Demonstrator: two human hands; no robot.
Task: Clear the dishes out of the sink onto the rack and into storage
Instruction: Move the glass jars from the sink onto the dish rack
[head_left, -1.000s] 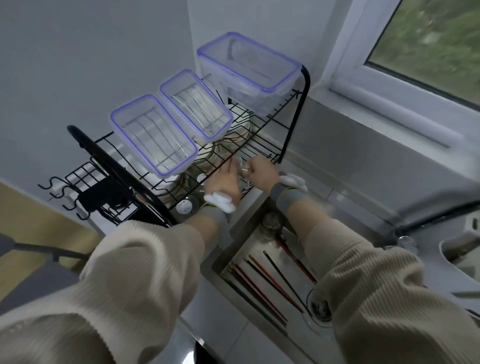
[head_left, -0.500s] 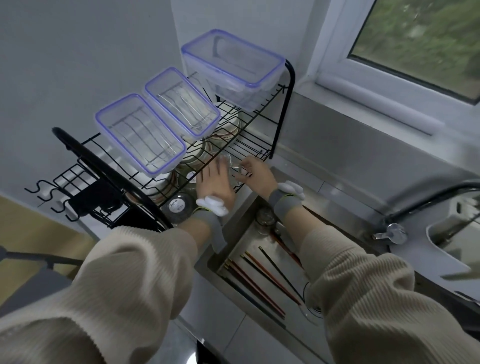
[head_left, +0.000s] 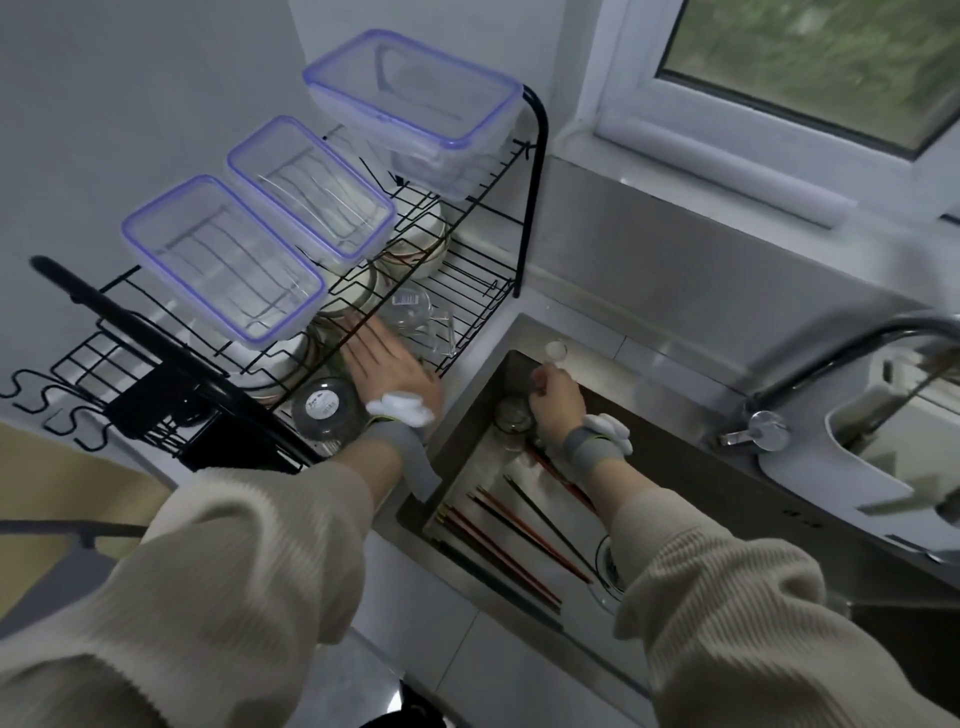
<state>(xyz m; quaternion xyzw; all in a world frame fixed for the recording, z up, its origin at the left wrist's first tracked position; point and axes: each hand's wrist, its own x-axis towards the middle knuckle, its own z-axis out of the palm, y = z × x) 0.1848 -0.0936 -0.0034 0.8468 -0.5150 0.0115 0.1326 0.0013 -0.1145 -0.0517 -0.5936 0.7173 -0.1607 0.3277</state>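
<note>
Honestly the sketchy bit is the glass (head_left: 513, 418) down in the top corner of the sink (head_left: 670, 467). It's clear, probably wet, and sits right by the sink wall. The right hand (head_left: 557, 402) is over it with fingers curled, but I can't tell whether it actually has hold of the glass or is just closing in. If that grip is only a fingertip pinch on the rim, I'd guess it could slip on the way up and clip the steel edge.

Just beside it the chopsticks (head_left: 519, 540) lie loose along the sink floor, a few of the ends running under the right wrist. A sleeve or the glass base could drag one and scatter them toward the drain (head_left: 609, 564).

The left hand (head_left: 387, 361) lies flat with fingers straight, holding nothing, at the front of the rack's lower shelf. It's next to a measuring jug (head_left: 421, 319) and an upturned glass (head_left: 326, 410) with a label on it. That shelf looks crowded already, with bowls (head_left: 415, 249) packed behind, so squeezing another glass in could knock glass on glass.

Up top, three clear containers (head_left: 223, 257) sit on the dish rack (head_left: 535, 192), the front one poking out past the wire edge. Bumping the frame might tip it.
</note>
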